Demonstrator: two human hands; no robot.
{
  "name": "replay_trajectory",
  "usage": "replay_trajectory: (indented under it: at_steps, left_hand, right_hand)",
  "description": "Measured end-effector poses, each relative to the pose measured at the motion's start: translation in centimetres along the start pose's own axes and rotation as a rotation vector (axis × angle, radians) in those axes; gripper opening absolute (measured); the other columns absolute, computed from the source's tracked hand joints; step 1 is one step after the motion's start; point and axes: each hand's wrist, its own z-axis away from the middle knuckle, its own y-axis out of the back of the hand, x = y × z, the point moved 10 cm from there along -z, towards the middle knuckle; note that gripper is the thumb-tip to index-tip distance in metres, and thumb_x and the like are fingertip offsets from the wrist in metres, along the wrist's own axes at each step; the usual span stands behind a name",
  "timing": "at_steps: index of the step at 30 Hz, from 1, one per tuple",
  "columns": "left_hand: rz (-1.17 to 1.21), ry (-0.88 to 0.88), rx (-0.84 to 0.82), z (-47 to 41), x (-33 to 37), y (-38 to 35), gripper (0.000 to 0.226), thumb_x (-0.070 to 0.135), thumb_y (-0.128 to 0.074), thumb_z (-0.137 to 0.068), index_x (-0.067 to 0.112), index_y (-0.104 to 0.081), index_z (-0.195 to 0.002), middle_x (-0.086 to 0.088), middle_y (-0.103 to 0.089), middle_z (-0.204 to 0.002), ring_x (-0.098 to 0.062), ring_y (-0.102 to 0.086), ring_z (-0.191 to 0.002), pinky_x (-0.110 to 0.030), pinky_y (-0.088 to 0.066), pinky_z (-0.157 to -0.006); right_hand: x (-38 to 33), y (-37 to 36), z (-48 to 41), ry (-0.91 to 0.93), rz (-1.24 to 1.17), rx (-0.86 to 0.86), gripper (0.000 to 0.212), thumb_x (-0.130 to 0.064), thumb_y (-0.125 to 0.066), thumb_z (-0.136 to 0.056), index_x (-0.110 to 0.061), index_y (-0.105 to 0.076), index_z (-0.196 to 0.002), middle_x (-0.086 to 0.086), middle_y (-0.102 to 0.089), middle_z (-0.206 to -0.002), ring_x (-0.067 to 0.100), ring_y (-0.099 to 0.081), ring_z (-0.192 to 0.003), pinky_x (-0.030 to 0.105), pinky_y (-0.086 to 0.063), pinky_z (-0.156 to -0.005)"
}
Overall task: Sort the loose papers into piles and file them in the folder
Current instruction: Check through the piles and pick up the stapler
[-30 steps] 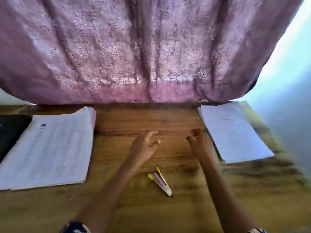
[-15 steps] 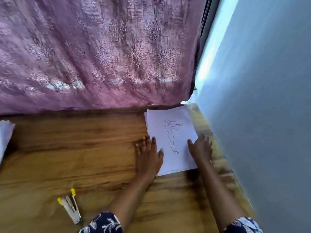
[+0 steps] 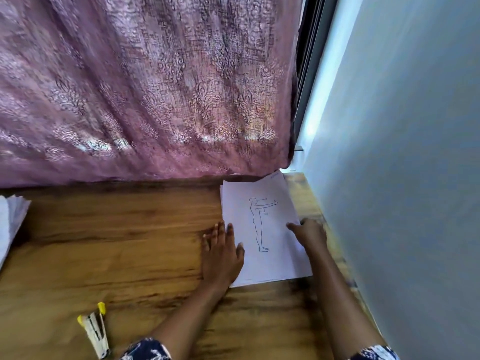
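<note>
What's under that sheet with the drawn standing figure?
More white sheets, their edges peeking out along its left and near sides, lying on the wooden table. Their faces and count are covered.

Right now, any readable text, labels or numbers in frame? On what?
Nothing legible.
On the right paper pile, top sheet: a line drawing of a standing figure. Small marks beside it and a faint blue mark at the far corner are too small to read.
On the stapler: dark print, blurred.
On the left paper pile: nothing readable.

- Wall [image 3: 402,178] stands just beside the paper pile's [image 3: 259,203] right edge
- Curtain [image 3: 145,100] hangs over the tabletop's [image 3: 117,242] far edge
- Bare wood runs between stapler [image 3: 94,331] and pile
</note>
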Motion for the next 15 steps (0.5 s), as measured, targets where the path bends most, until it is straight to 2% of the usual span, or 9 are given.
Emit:
replay_trajectory:
  at_steps: [3, 5, 6, 8, 11, 13, 15]
  left_hand:
    - [-0.028, -0.002, -0.006, -0.1, -0.2, -0.4, 0.066, 0.05, -0.007, -0.096, 0.019, -0.006, -0.155, -0.007, -0.003, -0.162, -0.022, -0.001, -0.149, -0.044, 0.004, -0.118]
    - [-0.036, 0.003, -0.008, -0.1, -0.4, -0.7, 0.079, 0.052, 0.007, -0.085, 0.019, -0.008, -0.155, -0.007, -0.005, -0.162, -0.022, -0.002, -0.149, -0.045, 0.003, -0.118]
    - [-0.04, 0.006, -0.006, -0.1, -0.5, -0.7, 0.079, 0.052, 0.007, -0.084, 0.019, -0.008, -0.155, -0.007, -0.005, -0.162, -0.022, -0.002, -0.149, -0.045, 0.003, -0.118]
    - [-0.044, 0.012, -0.009, -0.2, -0.7, -1.0, 0.069, 0.05, -0.003, -0.093, 0.019, -0.006, -0.155, -0.007, -0.003, -0.163, -0.021, 0.0, -0.149, -0.045, 0.003, -0.118]
    - [-0.019, 0.013, -0.03, -0.3, -0.7, -1.1, 0.063, 0.048, -0.02, -0.101, 0.02, -0.003, -0.155, -0.006, 0.001, -0.163, -0.02, 0.004, -0.149, -0.043, 0.007, -0.118]
    - [0.033, 0.016, -0.038, -0.3, -1.0, -1.0, 0.063, 0.048, -0.024, -0.101, 0.023, -0.003, -0.155, -0.004, 0.003, -0.163, -0.018, 0.006, -0.149, -0.042, 0.008, -0.118]
    - [0.192, 0.032, -0.038, -0.6, -1.6, -0.6, 0.066, 0.047, -0.034, -0.1, 0.025, -0.004, -0.155, 0.001, -0.001, -0.162, -0.016, 0.002, -0.149, -0.038, 0.005, -0.119]
  right_hand:
    - [0.0, -0.2, -0.5, 0.01, -0.203, -0.065, 0.04, -0.03, -0.07, -0.083, -0.005, -0.062, -0.112, 0.015, -0.065, -0.112, 0.032, -0.061, -0.101, 0.036, -0.047, -0.082]
    - [-0.1, -1.2, -0.5, -0.003, -0.331, -0.156, 0.04, -0.02, -0.071, -0.082, -0.004, -0.058, -0.116, 0.015, -0.064, -0.114, 0.032, -0.061, -0.101, 0.037, -0.048, -0.082]
    - [-0.4, -1.8, -0.3, -0.004, -0.382, -0.205, 0.039, -0.013, -0.069, -0.083, -0.003, -0.057, -0.118, 0.016, -0.063, -0.115, 0.032, -0.061, -0.101, 0.036, -0.047, -0.082]
    - [-0.5, -2.3, -0.1, -0.003, -0.428, -0.261, 0.037, -0.001, -0.063, -0.084, 0.0, -0.057, -0.12, 0.016, -0.063, -0.111, 0.032, -0.06, -0.097, 0.035, -0.047, -0.078]
    - [-0.3, -2.3, 0.3, 0.013, -0.468, -0.317, 0.034, 0.004, -0.059, -0.086, -0.001, -0.059, -0.119, 0.013, -0.062, -0.102, 0.027, -0.06, -0.083, 0.027, -0.045, -0.063]
    - [0.0, -2.4, 0.8, 0.047, -0.491, -0.334, 0.032, 0.005, -0.058, -0.086, 0.0, -0.06, -0.118, 0.014, -0.065, -0.103, 0.026, -0.061, -0.083, 0.027, -0.046, -0.064]
    - [0.2, -2.6, 1.4, 0.082, -0.535, -0.34, 0.029, 0.007, -0.057, -0.086, 0.002, -0.062, -0.113, 0.019, -0.067, -0.106, 0.026, -0.062, -0.087, 0.031, -0.048, -0.072]
